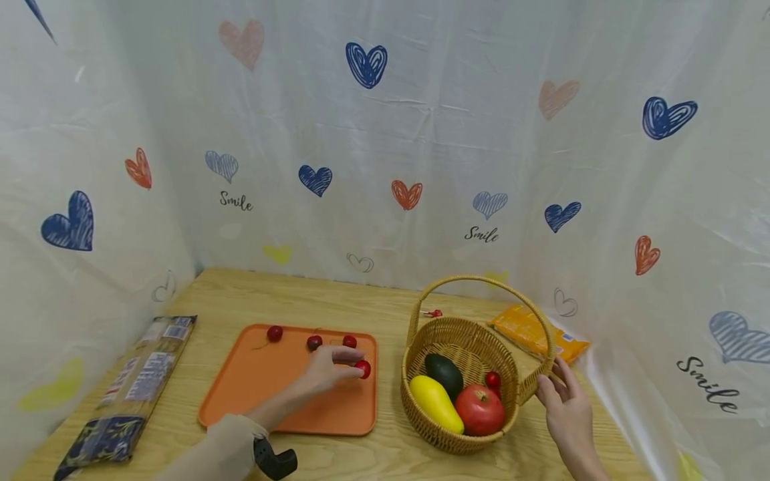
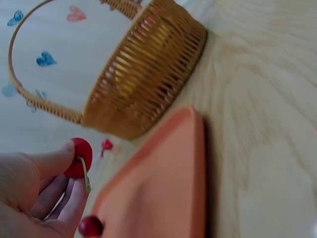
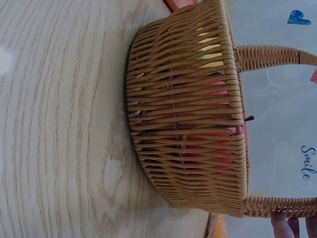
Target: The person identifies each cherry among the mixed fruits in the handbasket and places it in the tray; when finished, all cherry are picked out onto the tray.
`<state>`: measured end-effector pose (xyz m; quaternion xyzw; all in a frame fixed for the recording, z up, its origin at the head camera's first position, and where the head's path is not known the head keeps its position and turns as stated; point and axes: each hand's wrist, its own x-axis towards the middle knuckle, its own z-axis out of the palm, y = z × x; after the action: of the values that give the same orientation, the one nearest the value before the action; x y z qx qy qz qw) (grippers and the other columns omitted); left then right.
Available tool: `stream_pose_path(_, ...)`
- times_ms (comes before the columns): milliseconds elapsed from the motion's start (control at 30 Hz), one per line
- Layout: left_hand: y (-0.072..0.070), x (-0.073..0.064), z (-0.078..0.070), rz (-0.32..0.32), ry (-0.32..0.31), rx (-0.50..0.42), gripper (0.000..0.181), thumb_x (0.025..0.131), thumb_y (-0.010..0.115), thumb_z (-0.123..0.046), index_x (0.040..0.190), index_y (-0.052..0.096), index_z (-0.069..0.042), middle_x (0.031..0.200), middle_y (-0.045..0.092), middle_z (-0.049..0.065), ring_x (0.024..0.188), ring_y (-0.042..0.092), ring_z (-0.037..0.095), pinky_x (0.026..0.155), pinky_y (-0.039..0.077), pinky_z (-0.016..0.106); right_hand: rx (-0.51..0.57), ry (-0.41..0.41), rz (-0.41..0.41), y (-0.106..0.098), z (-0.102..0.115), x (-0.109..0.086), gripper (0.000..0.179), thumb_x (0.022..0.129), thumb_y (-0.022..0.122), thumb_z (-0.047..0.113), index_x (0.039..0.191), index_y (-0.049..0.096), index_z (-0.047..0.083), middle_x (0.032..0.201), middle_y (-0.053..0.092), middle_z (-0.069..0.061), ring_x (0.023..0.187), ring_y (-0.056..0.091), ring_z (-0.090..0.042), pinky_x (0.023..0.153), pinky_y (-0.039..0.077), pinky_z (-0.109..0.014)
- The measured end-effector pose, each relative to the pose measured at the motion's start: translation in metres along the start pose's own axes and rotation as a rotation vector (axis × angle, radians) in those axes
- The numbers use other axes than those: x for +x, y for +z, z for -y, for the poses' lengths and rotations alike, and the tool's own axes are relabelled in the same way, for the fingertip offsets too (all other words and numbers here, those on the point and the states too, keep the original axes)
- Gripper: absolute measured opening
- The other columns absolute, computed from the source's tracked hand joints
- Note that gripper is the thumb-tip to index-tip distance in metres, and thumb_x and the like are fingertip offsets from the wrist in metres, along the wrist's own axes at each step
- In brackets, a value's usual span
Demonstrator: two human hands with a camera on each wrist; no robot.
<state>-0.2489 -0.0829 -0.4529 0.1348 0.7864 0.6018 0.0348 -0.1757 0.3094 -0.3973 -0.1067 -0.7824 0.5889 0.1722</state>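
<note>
My left hand [image 1: 329,369] is over the right part of the orange tray [image 1: 283,387], pinching a red cherry [image 1: 363,369] between thumb and fingers. Its green stem shows in the left wrist view, where the cherry [image 2: 79,158] hangs clear of the tray. Several other cherries lie along the tray's far side, one dark red cherry [image 1: 275,333] at the left. To the right stands a wicker basket [image 1: 415,417] with a yellow mango [image 1: 436,404], a dark green avocado [image 1: 444,375], a red pomegranate [image 1: 481,410] and a small cherry [image 1: 492,380]. My right hand [image 1: 568,407] grips the basket handle [image 1: 544,367] low on its right side.
A long patterned packet [image 1: 135,387] lies on the left of the wooden table [image 1: 252,294]. Behind the basket, an orange packet [image 1: 535,331] is at the right and a small red item [image 1: 434,312] at the left. A heart-printed curtain [image 1: 385,133] encloses the table.
</note>
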Motion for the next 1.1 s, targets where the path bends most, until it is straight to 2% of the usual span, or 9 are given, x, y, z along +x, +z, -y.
stream_pose_path(233,-0.017,-0.013,0.019,-0.041,-0.046,0.075,0.038,0.08,0.077,-0.018,0.111,0.067,0.002,0.104,0.068,0.01,0.098,0.062,0.026,0.081,0.051,0.037,-0.005,0.002,-0.01,-0.001,0.002,0.0,0.061,0.099,0.051,0.02,0.151,0.022,0.009,0.134,0.032,-0.004,0.095,0.043,0.019,0.079,0.046,-0.01)
stream_pose_path(433,-0.018,-0.015,0.03,-0.041,-0.083,0.107,0.037,0.079,0.078,-0.017,0.109,0.069,0.0,0.102,0.069,0.008,0.094,0.064,0.022,0.078,0.052,0.036,-0.012,0.011,-0.011,-0.001,0.002,0.0,0.062,0.098,0.051,0.022,0.152,0.022,0.011,0.134,0.032,-0.003,0.095,0.043,0.019,0.079,0.046,-0.011)
stream_pose_path(533,-0.017,-0.016,0.034,-0.038,-0.08,0.138,0.034,0.079,0.078,-0.015,0.108,0.069,0.0,0.099,0.069,0.006,0.091,0.064,0.019,0.078,0.052,0.035,-0.015,0.013,-0.008,0.0,0.001,-0.001,0.062,0.098,0.051,0.022,0.152,0.021,0.012,0.136,0.031,-0.005,0.096,0.043,0.019,0.079,0.046,-0.011)
stream_pose_path(733,-0.015,-0.018,0.036,-0.034,-0.048,0.159,0.032,0.079,0.077,-0.011,0.107,0.069,0.0,0.1,0.068,0.009,0.09,0.065,0.021,0.076,0.054,0.033,-0.029,0.025,0.002,-0.001,0.0,-0.002,0.064,0.099,0.05,0.025,0.152,0.019,0.012,0.144,0.026,-0.014,0.107,0.042,0.01,0.079,0.046,-0.01)
stream_pose_path(867,-0.015,-0.019,0.036,-0.03,-0.045,0.166,0.033,0.078,0.077,-0.008,0.109,0.068,0.001,0.102,0.068,0.011,0.092,0.065,0.022,0.075,0.054,0.033,-0.044,0.036,0.0,-0.001,0.0,-0.002,0.063,0.099,0.05,0.026,0.153,0.019,0.013,0.144,0.025,-0.012,0.111,0.042,0.006,0.079,0.046,-0.01)
stream_pose_path(1100,-0.019,-0.015,0.029,-0.067,-0.11,0.139,0.035,0.079,0.076,-0.007,0.111,0.067,0.003,0.104,0.068,0.011,0.091,0.065,0.022,0.077,0.054,0.034,-0.032,0.039,-0.006,0.0,0.0,0.0,0.062,0.098,0.051,0.023,0.152,0.02,0.015,0.139,0.028,-0.006,0.107,0.042,0.008,0.079,0.046,-0.01)
